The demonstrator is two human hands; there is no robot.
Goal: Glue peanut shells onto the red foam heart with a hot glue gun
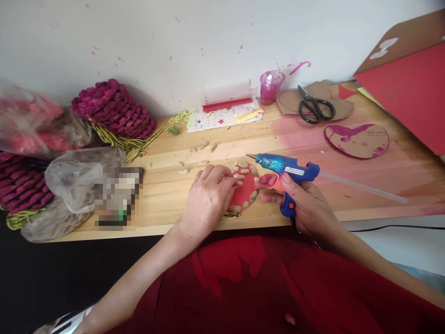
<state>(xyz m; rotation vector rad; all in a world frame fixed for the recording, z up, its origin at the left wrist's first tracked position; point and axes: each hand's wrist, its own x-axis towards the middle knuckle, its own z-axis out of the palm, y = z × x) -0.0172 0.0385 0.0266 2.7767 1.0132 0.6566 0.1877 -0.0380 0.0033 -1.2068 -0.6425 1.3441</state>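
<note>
The right hand [309,206] grips a blue glue gun [276,164] by its handle, at the near edge of the surface [163,190]. The gun's long axis runs crosswise; its nozzle [251,157] points left and slightly away from the person, the handle down toward them. A clear glue stick [363,187] extends from its rear, slanting right and nearer. Left of the gun lies a red piece [239,190] rimmed with peanuts [235,208]. The left hand [208,199] curls over its left side, fingertips together; whether they grip a peanut cannot be told.
</note>
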